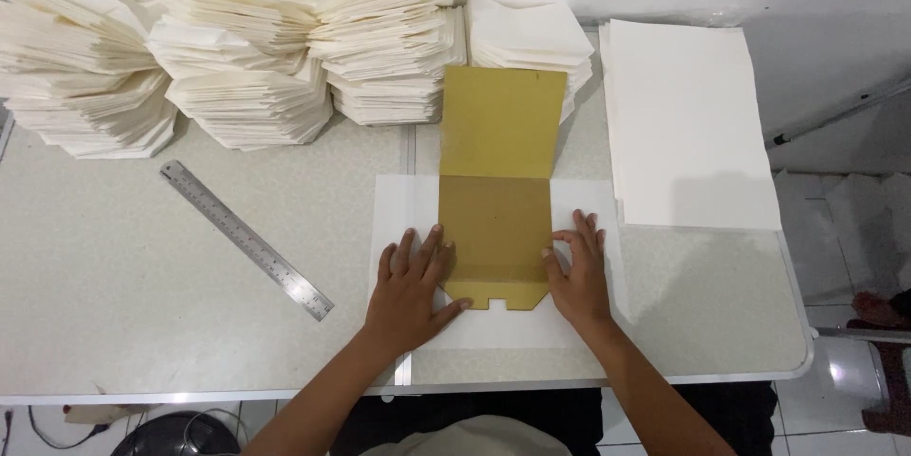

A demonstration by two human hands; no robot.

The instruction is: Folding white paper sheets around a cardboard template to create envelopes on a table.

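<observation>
Both hands flat, fingers spread: left hand (410,278) and right hand (576,271) pressing brown card template (497,200) onto white sheet (399,204), desk (114,295) centre. Steel ruler (245,239) at 9 o'clock, folded paper stacks (247,48) at 11, flat sheet pile (688,124) at 2.

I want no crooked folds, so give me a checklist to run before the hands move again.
1. Cardboard template lies on the white sheet: ok.
2. Left hand presses the template's left edge: ok.
3. Right hand presses its right edge: ok.
4. Template centred on the sheet: cannot tell.
5. Metal ruler lies apart from the sheet: ok.
6. Flat paper stack sits off the sheet: ok.
</observation>
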